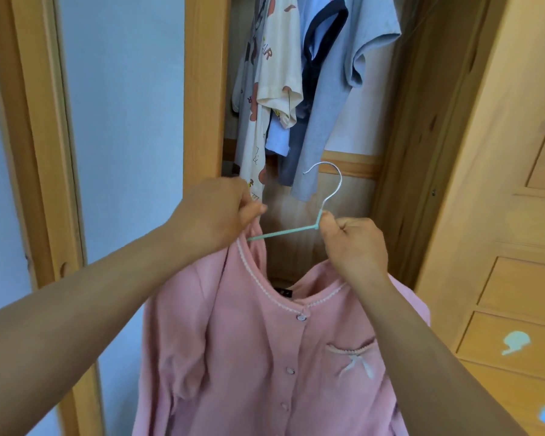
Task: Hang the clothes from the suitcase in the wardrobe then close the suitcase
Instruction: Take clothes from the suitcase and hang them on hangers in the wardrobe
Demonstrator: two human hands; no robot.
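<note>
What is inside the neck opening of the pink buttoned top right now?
A teal wire hanger runs into the neck of the pink buttoned fleece top: its left arm shows, and a dark label. The right hand covers the hanger's right arm; the left hand pinches the collar.

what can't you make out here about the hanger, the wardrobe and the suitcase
Head view:
- Hanger: right arm hidden by the right hand and pink top; left tip inside the collar the left hand pinches.
- Wardrobe rail: cut off by the top edge, above the hanging clothes.
- Suitcase: out of frame.
</note>
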